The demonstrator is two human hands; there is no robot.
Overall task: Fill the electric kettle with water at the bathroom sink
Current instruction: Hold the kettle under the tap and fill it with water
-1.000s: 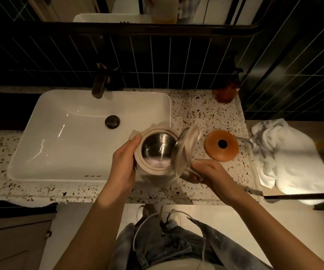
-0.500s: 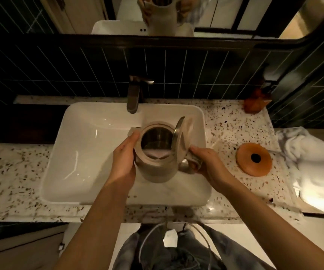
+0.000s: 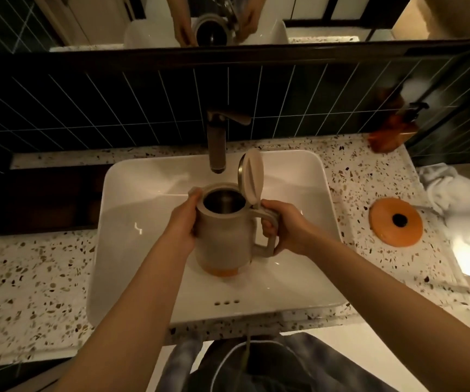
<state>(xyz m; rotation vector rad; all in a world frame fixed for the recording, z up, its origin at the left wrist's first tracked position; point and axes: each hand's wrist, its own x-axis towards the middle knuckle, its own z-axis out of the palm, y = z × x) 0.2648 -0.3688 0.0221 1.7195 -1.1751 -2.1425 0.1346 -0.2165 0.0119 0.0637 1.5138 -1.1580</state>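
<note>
A beige electric kettle (image 3: 225, 239) with an orange bottom hangs upright over the white sink basin (image 3: 307, 193). Its hinged lid (image 3: 252, 179) stands open, showing the steel inside. My left hand (image 3: 183, 224) grips the kettle's body near the rim. My right hand (image 3: 287, 224) holds the handle. The dark faucet (image 3: 217, 142) rises behind; its spout ends just above and behind the kettle's mouth. No water is running that I can see.
The kettle's round orange base (image 3: 395, 222) lies on the speckled counter (image 3: 35, 275) right of the sink. A white towel (image 3: 460, 199) lies further right. An amber soap bottle (image 3: 392, 131) stands at the back right corner. A mirror (image 3: 228, 18) hangs above dark wall tiles.
Both hands carried the kettle from the counter's right side to the middle of the basin, under the faucet. The kettle now stands more upright, its lid pointing up.
</note>
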